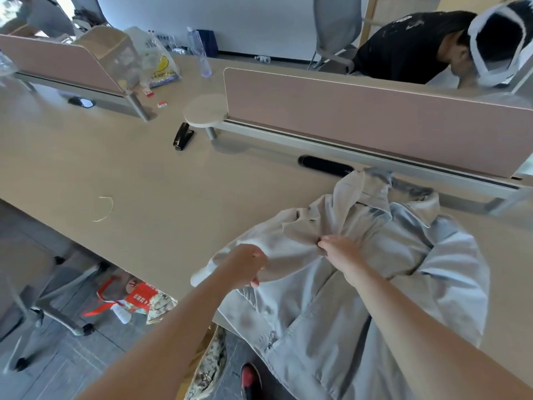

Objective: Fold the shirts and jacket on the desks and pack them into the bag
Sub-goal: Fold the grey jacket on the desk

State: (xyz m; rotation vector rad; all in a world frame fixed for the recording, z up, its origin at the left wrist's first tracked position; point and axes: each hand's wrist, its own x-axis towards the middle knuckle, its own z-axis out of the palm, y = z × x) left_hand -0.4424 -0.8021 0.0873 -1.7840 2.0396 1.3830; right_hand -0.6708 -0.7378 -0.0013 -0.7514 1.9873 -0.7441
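A light grey zip-up jacket (360,284) lies spread over the near edge of the beige desk (144,174), its collar toward the pink divider and its hem hanging off toward me. My left hand (245,265) grips the jacket's left sleeve near the desk edge. My right hand (337,249) pinches a fold of fabric at the chest, just below the collar. An orange-red bag (129,297) with camouflage cloth in it sits on the floor under the desk edge.
A black stapler (182,137) lies at mid-desk beside a round stand (205,111). Pink dividers (375,122) run along the back. Plastic bags and a water bottle (199,50) stand far left. Another person bends behind the divider at the top right. A wheeled chair stands at the lower left.
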